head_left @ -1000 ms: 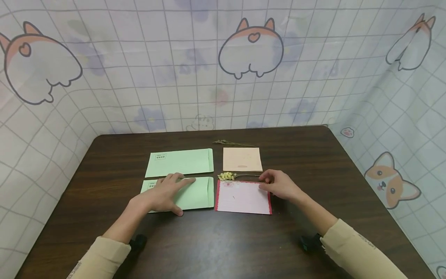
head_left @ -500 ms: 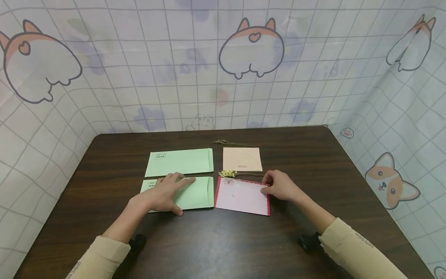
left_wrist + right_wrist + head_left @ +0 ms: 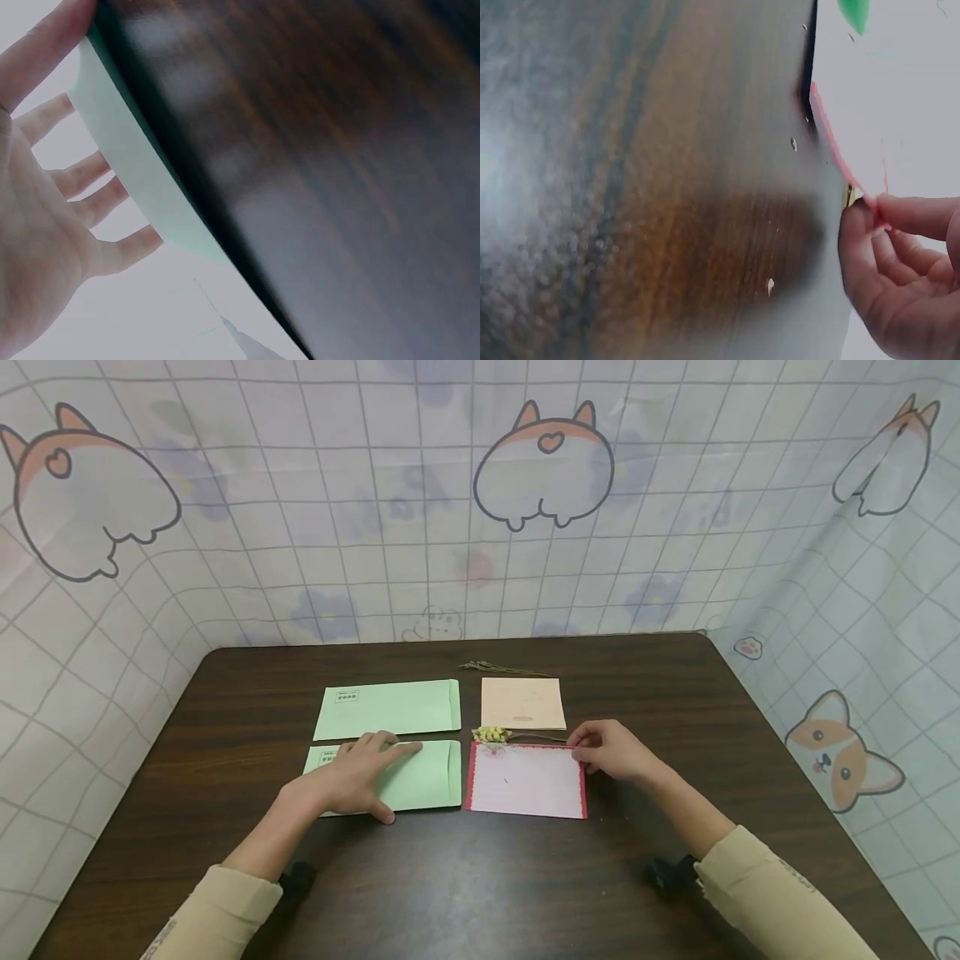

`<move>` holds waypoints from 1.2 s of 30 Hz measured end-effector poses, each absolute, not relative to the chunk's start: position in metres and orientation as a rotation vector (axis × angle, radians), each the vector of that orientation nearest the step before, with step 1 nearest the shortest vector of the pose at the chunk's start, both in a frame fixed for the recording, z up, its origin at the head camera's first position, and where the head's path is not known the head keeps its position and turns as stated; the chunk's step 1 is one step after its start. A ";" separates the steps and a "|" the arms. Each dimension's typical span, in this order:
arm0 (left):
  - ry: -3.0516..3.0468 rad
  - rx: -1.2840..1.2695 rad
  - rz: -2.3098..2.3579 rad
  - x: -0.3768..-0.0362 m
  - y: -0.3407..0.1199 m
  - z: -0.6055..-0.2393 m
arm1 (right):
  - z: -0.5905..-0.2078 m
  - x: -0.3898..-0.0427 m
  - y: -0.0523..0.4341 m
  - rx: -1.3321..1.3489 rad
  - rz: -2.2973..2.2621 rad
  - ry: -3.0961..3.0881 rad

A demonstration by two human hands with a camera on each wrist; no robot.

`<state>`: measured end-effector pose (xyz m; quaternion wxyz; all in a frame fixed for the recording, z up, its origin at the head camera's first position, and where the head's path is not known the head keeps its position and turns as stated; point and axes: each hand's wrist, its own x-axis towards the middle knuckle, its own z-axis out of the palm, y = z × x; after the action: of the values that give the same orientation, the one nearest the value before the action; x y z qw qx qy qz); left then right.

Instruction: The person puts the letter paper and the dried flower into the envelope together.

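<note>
My left hand rests with spread fingers on the nearer green envelope; in the left wrist view its fingers lie along the envelope's edge. My right hand pinches the upper right corner of a pink sheet with a red scalloped border. The right wrist view shows thumb and forefinger on that sheet's edge, the other fingers curled below. Just above the sheet lies a dried yellow flower sprig, its stem reaching toward my right fingertips.
A second green envelope lies behind the nearer one. A beige card lies behind the flower, with a thin dried sprig farther back. All are on a dark wooden table, with a patterned cloth around its back and sides.
The pink sheet tilted clockwise half a second ago and is now nearly straight again, slightly farther right. My right hand has moved up to its corner. My left hand stays put.
</note>
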<state>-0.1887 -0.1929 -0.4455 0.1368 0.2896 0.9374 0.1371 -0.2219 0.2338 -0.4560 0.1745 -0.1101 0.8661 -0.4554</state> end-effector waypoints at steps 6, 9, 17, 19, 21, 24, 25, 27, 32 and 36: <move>2.718 0.843 0.392 -0.188 -0.194 -0.446 | -0.456 -0.225 0.240 -0.252 -1.443 2.331; 2.718 0.838 0.397 -0.187 -0.195 -0.446 | -0.456 -0.226 0.240 -0.238 -1.491 2.299; 2.720 0.844 0.426 -0.187 -0.194 -0.445 | -0.455 -0.229 0.227 -0.235 -1.516 2.287; 2.718 0.840 0.430 -0.188 -0.194 -0.445 | -0.457 -0.230 0.225 -0.226 -1.510 2.287; 2.716 0.836 0.432 -0.188 -0.193 -0.445 | -0.459 -0.230 0.223 -0.231 -1.496 2.291; 2.715 0.837 0.422 -0.189 -0.193 -0.446 | -0.460 -0.229 0.223 -0.239 -1.486 2.293; 2.716 0.837 0.419 -0.189 -0.193 -0.446 | -0.460 -0.228 0.222 -0.247 -1.483 2.295; 2.720 0.841 0.415 -0.190 -0.192 -0.446 | -0.460 -0.228 0.222 -0.266 -1.487 2.294; 2.722 0.838 0.421 -0.190 -0.192 -0.446 | -0.460 -0.227 0.218 -0.322 -1.477 2.302; 2.724 0.835 0.414 -0.189 -0.193 -0.446 | -0.460 -0.228 0.212 -0.340 -1.461 2.307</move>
<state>-0.1892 -0.1926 -0.4464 0.1310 0.2875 0.9380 0.1426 -0.2284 0.2115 -0.4600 0.1936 -0.1211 0.8226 -0.5208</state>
